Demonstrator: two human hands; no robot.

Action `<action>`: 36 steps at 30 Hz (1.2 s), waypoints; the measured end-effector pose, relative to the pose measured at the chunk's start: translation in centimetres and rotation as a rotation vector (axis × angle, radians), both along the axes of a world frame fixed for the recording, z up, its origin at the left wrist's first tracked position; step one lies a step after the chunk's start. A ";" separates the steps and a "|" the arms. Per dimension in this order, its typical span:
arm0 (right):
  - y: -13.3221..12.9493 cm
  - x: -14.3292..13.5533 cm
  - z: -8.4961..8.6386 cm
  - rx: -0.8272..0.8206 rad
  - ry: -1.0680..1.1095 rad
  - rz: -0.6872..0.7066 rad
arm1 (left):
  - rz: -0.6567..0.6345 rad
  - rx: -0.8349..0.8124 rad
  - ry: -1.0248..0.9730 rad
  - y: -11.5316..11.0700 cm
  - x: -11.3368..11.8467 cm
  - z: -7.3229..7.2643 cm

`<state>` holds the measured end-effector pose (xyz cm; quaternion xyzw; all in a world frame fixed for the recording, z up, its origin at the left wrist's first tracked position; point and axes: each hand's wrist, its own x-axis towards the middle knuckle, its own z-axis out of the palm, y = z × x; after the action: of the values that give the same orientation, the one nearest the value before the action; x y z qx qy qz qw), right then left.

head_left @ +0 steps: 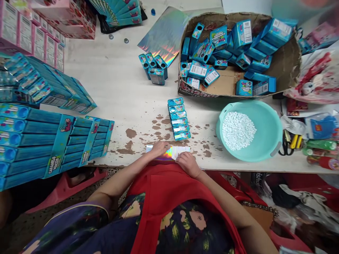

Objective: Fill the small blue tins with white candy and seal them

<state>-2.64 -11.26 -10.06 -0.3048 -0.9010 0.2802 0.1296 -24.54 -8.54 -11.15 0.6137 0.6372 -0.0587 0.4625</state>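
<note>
At the table's front edge lies a shiny holographic strip (167, 153), part rainbow-silver and part white with cut lines, like a sheet of stickers. My left hand (159, 148) rests on its left part, fingers curled and pinched together over it. My right hand (188, 163) grips the strip's lower right edge between thumb and fingers. Whether a single piece is between the fingertips is too small to tell. Just beyond the hands stands a row of several small blue candy boxes (179, 119). Farther off, a cluster of similar blue boxes (156, 75) stands upright with round openings on top.
On the right are a turquoise basin (267, 130) with white candies (237, 130) and a worn cardboard box (225, 92) of blue boxes. Stacked blue display cartons (58, 141) and pink cartons (31, 38) line the left. A large holographic sheet (161, 33) lies at the back.
</note>
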 end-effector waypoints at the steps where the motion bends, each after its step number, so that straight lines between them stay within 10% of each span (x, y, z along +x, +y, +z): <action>1: 0.2 -0.3 0.8 -0.052 0.040 -0.067 | 0.017 0.043 0.003 -0.2 0.0 0.3; 5: 1.7 -1.6 4.4 -0.245 0.219 -0.362 | 0.172 0.282 -0.268 -1.6 0.0 2.9; 9: 3.5 -2.5 6.5 -0.392 0.323 -0.509 | 0.270 0.135 -0.572 -2.2 0.3 5.5; 18: 10.2 -6.3 4.6 -0.289 0.307 -0.810 | 0.393 0.183 -0.519 4.8 -1.3 6.6; 26: 16.6 -9.1 1.7 -0.154 0.224 -0.917 | 0.432 0.355 -0.419 11.1 -2.5 3.5; 36: 17.5 -8.1 0.7 -0.255 0.254 -0.979 | 0.816 0.356 -0.238 8.3 0.7 -1.2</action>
<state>-10.70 6.20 -9.35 -0.6672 -0.5890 0.3290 0.3158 -23.81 -0.27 -12.39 0.3852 0.7694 0.3093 0.4049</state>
